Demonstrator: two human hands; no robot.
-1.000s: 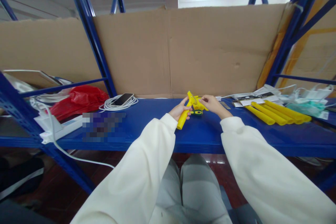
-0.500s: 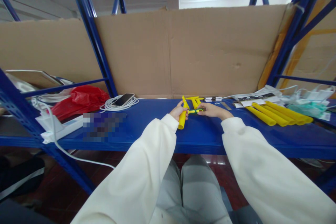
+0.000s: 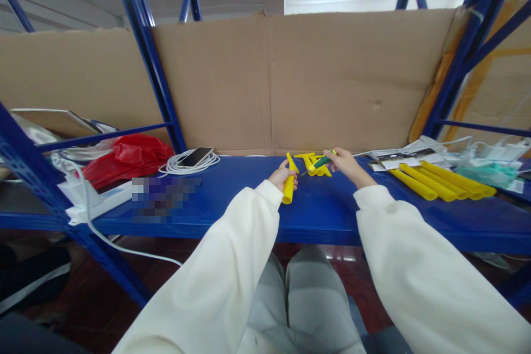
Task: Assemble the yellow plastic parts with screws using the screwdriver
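My left hand [image 3: 282, 177] is closed around a yellow T-shaped plastic handle [image 3: 287, 194], its tubular end pointing down toward me. In my right hand [image 3: 345, 164] is a screwdriver [image 3: 321, 162] with a green and yellow grip. Its thin shaft slants down to the left, with the tip apart from the handle. Behind the screwdriver, several more yellow T-shaped pieces [image 3: 307, 162] lie together on the blue shelf [image 3: 244, 193]. My right hand hides part of what lies beyond it.
Several yellow tubes [image 3: 418, 183] lie in a row at the right, beside packaged items [image 3: 398, 157]. At the left are a phone [image 3: 198, 157] on a coiled white cable [image 3: 171, 166], a red bag [image 3: 136, 156] and a white power strip [image 3: 105, 203]. Cardboard [image 3: 323, 83] stands behind.
The screwdriver has come away from the yellow handle, moving right and up with my right hand, and its shaft now shows. My left hand keeps its hold in nearly the same place.
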